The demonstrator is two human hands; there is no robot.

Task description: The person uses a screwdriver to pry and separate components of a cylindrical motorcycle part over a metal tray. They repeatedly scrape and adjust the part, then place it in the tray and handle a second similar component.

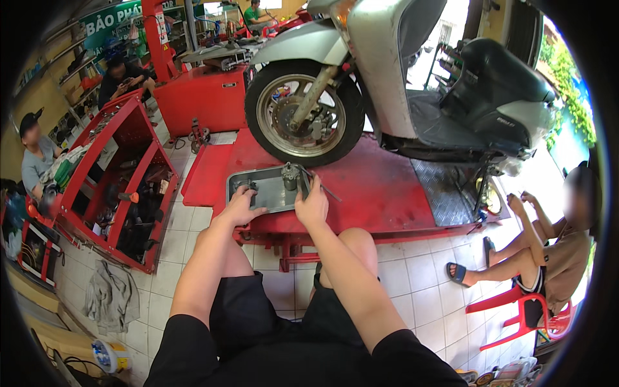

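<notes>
A shallow silver metal tray (269, 188) lies on the red lift platform in front of me. My left hand (238, 208) is over the tray's left end, thumb apart and fingers reaching down by small dark parts (252, 185). I cannot make out whether it holds one of them. At the tray's right end my right hand (312, 208) is closed round a dark, narrow metal part (303, 183), partly hidden by the fingers. Right beside it, a grey cylindrical metal part (290, 175) stands upright in the tray. A thin dark rod (330, 193) sticks out past the right hand.
A silver scooter (380, 71) stands on the red lift platform (380, 200), its front wheel (305, 113) just behind the tray. To the left is a red tool cart (116, 187). A seated person (560, 258) is on the right; others sit farther back. A grey cloth (111, 297) lies on the tiles.
</notes>
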